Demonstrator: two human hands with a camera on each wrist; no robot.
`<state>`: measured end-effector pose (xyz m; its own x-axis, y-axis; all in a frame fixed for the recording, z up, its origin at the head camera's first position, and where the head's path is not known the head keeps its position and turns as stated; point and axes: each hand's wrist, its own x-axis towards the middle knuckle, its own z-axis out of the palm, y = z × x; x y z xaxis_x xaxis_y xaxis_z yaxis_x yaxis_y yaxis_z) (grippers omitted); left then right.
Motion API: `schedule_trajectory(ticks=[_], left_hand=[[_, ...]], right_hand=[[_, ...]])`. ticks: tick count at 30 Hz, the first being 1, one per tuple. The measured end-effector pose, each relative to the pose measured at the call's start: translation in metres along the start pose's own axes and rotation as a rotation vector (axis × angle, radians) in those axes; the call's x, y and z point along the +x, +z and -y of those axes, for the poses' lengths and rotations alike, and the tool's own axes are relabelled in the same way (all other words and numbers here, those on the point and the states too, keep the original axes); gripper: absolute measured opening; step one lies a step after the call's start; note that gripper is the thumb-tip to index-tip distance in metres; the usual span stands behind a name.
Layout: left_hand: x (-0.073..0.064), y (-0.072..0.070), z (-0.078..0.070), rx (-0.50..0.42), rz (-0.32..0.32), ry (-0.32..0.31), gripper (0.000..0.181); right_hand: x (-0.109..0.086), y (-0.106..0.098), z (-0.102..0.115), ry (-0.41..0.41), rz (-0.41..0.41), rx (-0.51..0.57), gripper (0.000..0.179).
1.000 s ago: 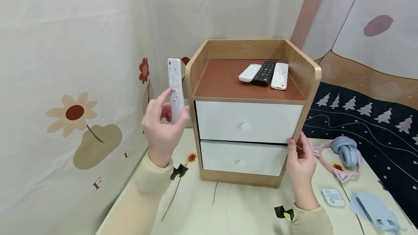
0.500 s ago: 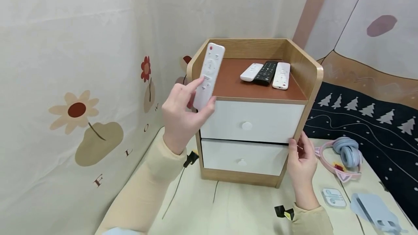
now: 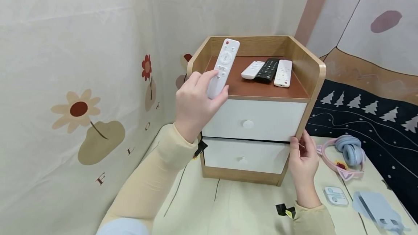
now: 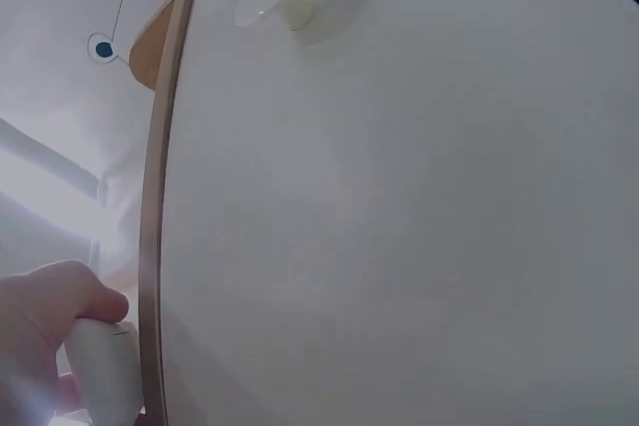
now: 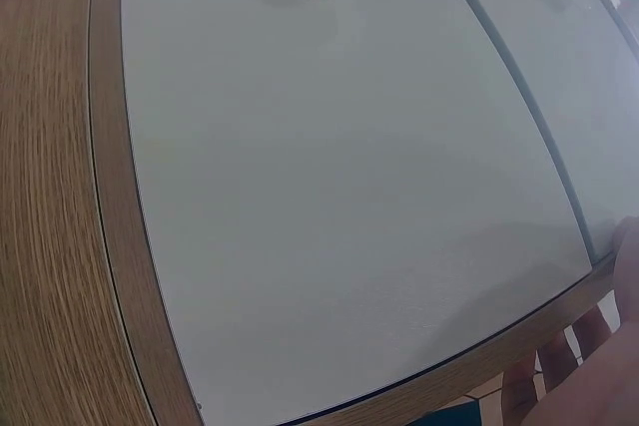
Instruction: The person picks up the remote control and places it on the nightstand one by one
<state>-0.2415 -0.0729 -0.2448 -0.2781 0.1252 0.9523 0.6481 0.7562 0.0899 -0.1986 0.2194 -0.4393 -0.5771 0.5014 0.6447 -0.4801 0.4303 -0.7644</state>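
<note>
In the head view my left hand (image 3: 199, 102) pinches a white remote control (image 3: 223, 66) by its lower end, tilted with its buttons facing me. It overlaps the left part of the brown top shelf (image 3: 241, 89) of a small wooden cabinet (image 3: 248, 177). A white remote (image 3: 253, 70), a black remote (image 3: 267, 70) and another white remote (image 3: 283, 73) lie side by side at the shelf's right. My right hand (image 3: 304, 162) grips the cabinet's right side edge, level with the gap between the upper drawer (image 3: 271, 120) and the lower drawer (image 3: 225, 153).
Right of the cabinet lie pink cat-ear headphones (image 3: 351, 155), an earphone case (image 3: 336, 196) and a pale blue flat object (image 3: 380, 207). A patterned cloth hangs as a wall (image 3: 107, 46) behind and to the left. The table (image 3: 241, 206) has a cream cover.
My left hand has carried the white remote rightward from beside the cabinet to over the shelf's left part, and the remote has tilted to the right. My right hand keeps its place.
</note>
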Motion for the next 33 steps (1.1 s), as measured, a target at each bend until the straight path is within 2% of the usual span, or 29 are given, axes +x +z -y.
schedule_trajectory(ticks=[6,15,22,27,33], left_hand=[[0.008,0.004,-0.009,0.089,0.079,-0.029,0.034],[0.024,0.001,-0.017,0.177,0.302,-0.113,0.035],[0.038,0.008,-0.019,0.17,0.449,-0.187,0.034],[0.044,0.014,-0.021,0.158,0.537,-0.282,0.036],[0.051,0.021,-0.02,0.139,0.605,-0.355,0.036]], right_hand=[[-0.001,0.0,0.001,0.005,0.001,-0.002,0.045],[-0.003,0.001,0.0,-0.001,0.005,0.011,0.044],[-0.003,0.001,0.001,0.014,0.001,0.012,0.044],[-0.002,0.0,0.002,0.018,0.007,0.004,0.045],[-0.001,-0.001,0.002,0.015,0.013,0.006,0.045]])
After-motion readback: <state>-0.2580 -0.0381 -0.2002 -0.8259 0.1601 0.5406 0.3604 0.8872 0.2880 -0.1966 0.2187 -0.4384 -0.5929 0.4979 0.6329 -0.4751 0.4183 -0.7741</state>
